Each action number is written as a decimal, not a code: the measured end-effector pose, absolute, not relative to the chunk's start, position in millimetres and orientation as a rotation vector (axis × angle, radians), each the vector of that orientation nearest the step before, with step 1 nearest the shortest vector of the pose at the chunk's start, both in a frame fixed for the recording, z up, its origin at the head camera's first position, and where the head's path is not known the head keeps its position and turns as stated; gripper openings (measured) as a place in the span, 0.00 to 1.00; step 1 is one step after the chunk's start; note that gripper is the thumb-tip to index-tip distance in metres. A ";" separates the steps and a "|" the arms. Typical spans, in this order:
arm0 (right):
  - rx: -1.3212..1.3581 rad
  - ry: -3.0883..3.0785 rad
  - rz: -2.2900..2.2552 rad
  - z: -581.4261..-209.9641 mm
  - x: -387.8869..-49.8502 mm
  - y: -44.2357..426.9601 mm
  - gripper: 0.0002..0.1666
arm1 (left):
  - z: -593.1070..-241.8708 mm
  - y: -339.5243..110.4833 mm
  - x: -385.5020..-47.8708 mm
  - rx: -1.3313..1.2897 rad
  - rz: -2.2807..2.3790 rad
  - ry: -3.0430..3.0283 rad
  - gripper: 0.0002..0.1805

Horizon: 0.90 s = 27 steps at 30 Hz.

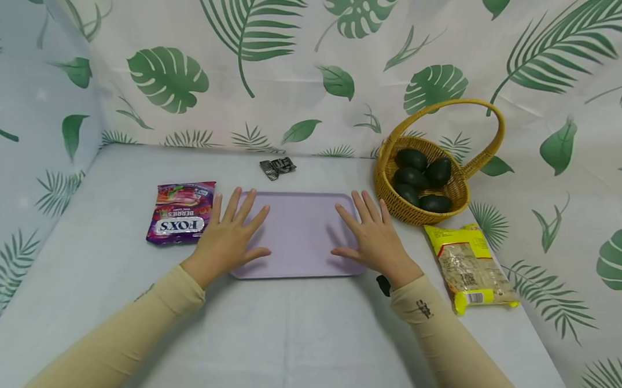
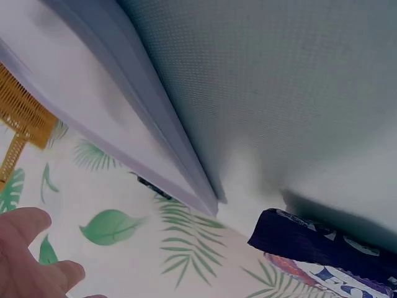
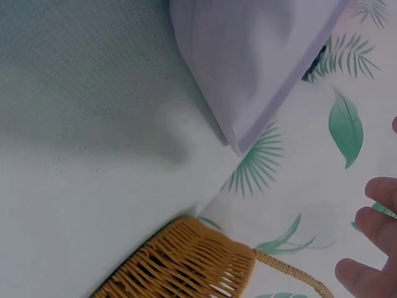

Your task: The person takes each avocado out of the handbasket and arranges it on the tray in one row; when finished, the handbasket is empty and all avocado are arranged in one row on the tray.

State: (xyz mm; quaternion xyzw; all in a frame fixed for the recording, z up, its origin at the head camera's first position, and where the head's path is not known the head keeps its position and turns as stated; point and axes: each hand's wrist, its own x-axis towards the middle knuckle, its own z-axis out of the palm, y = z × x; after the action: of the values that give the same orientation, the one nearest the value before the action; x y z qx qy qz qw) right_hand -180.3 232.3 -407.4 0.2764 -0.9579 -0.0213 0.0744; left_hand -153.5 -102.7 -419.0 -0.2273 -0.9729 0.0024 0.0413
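Both hands hover with fingers spread over a light purple tray (image 1: 301, 234) on the table. The left hand (image 1: 224, 239) is above the tray's left end, beside a purple bag of Fox's Berries candy (image 1: 181, 212). Over the right end is the right hand (image 1: 374, 238), close to a wicker basket (image 1: 419, 216) that holds several dark avocados (image 1: 412, 178). Neither hand holds anything. In the left wrist view, fingertips (image 2: 71, 273) show at the lower left; in the right wrist view, fingertips (image 3: 375, 226) appear at the right edge.
A small black wrapped packet (image 1: 278, 167) lies behind the tray. Right of the right forearm is a yellow bag with a clear window (image 1: 469, 267), in front of the basket. The basket's tall handle (image 1: 450, 101) arches up. Leaf-print cloth (image 1: 295, 77) hangs behind the white table (image 1: 263, 342).
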 end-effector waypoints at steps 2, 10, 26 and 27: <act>0.833 -2.868 -0.036 -406.5 -181.0 232.9 0.59 | -419.9 -101.9 -155.6 -0.706 -0.010 -2.980 0.49; 0.740 -2.832 0.289 -365.9 -200.0 270.0 0.44 | -427.7 -119.7 -143.9 -0.702 -0.440 -3.045 0.41; 0.720 -3.465 0.477 -337.3 -300.3 355.0 0.29 | -448.2 -161.8 -105.1 -0.716 -0.761 -3.011 0.37; 0.707 -3.488 0.462 -336.5 -301.4 356.9 0.28 | -448.5 -160.8 -106.4 -0.724 -0.753 -3.016 0.36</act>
State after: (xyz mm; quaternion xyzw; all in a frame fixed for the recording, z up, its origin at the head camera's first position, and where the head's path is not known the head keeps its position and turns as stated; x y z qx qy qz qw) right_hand -301.4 356.9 -336.5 0.1920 -0.9477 0.1256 -0.2217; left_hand -106.4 -160.8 -448.5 -0.2267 -0.9447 -0.2358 -0.0249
